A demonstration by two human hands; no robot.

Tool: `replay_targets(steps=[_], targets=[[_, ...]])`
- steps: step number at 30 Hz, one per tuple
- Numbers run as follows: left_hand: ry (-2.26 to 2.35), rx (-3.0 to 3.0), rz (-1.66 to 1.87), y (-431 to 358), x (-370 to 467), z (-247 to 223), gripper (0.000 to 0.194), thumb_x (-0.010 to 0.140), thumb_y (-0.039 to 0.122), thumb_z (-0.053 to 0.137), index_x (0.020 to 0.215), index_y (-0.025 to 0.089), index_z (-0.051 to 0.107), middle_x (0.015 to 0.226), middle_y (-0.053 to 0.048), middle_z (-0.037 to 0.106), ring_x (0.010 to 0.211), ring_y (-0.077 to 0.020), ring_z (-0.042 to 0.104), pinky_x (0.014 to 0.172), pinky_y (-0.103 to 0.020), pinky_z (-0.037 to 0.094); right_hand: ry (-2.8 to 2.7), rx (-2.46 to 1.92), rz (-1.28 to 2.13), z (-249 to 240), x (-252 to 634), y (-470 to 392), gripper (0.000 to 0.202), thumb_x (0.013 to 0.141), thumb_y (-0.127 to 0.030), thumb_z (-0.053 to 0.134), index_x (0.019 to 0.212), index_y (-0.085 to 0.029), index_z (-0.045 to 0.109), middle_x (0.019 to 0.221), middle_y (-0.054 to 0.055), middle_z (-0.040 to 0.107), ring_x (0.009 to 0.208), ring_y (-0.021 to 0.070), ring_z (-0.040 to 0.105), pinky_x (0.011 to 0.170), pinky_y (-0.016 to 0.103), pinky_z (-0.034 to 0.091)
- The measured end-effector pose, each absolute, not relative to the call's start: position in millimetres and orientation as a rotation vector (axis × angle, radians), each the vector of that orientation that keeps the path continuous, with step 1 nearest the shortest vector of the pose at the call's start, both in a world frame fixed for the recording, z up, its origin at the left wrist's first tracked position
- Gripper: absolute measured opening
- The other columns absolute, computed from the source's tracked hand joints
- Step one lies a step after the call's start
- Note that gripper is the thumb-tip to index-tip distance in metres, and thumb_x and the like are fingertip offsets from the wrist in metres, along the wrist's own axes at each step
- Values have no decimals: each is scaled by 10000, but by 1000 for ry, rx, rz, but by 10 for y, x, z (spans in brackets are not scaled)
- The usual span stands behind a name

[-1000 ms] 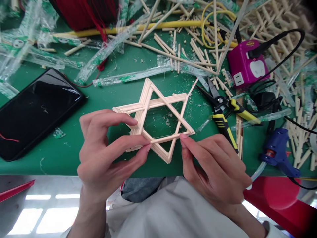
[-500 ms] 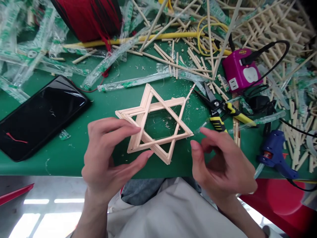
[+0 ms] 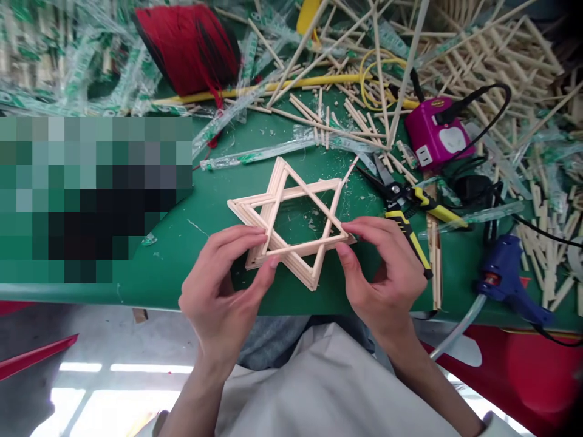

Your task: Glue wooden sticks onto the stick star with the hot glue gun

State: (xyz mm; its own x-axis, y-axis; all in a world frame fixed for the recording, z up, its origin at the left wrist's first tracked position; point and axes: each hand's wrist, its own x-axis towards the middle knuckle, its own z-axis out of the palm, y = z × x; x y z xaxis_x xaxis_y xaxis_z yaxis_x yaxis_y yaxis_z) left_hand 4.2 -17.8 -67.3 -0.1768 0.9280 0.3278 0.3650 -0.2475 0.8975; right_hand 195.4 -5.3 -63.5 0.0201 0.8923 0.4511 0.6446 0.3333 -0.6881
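A six-pointed star frame (image 3: 299, 247) built of stacked pale wooden sticks lies on the green table in front of me. My left hand (image 3: 228, 273) pinches its lower left corner between thumb and fingers. At the lower right corner, my right hand (image 3: 382, 267) has thumb and fingertips closed on the star's tip. A thin stick with a reddish end touches the star's upper right point.
Yellow-black cutters (image 3: 398, 193) and a blue glue gun (image 3: 501, 276) lie to the right. Behind are a magenta power adapter (image 3: 426, 136), a red thread spool (image 3: 186, 48), loose sticks and plastic wrappers. The left side is pixelated.
My right hand has moved left and closed on the star's right corner. My left hand has closed on the left corner. The view has shifted, and objects on the left appear farther right.
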Motion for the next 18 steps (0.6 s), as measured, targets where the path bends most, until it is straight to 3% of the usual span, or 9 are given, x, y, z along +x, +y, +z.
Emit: replay_targets(steps=[10, 18], targets=[[1544, 1497, 1487, -177, 101, -737, 301, 788, 78, 815, 1050, 211, 751, 1018, -30, 715, 971, -193, 686, 805, -331, 596, -1718, -1426, 300, -628, 1915, -33, 205, 869, -169, 724, 1072, -187, 702, 991, 107, 707, 933, 241, 678, 778, 398, 569], [1558, 1565, 1492, -186, 95, -730, 315, 772, 33, 812, 1038, 193, 760, 1026, -44, 731, 963, -188, 695, 825, -338, 588, -1736, -1402, 278, -629, 1900, -20, 187, 868, -161, 722, 1049, -199, 697, 977, 96, 693, 920, 237, 676, 786, 410, 571]])
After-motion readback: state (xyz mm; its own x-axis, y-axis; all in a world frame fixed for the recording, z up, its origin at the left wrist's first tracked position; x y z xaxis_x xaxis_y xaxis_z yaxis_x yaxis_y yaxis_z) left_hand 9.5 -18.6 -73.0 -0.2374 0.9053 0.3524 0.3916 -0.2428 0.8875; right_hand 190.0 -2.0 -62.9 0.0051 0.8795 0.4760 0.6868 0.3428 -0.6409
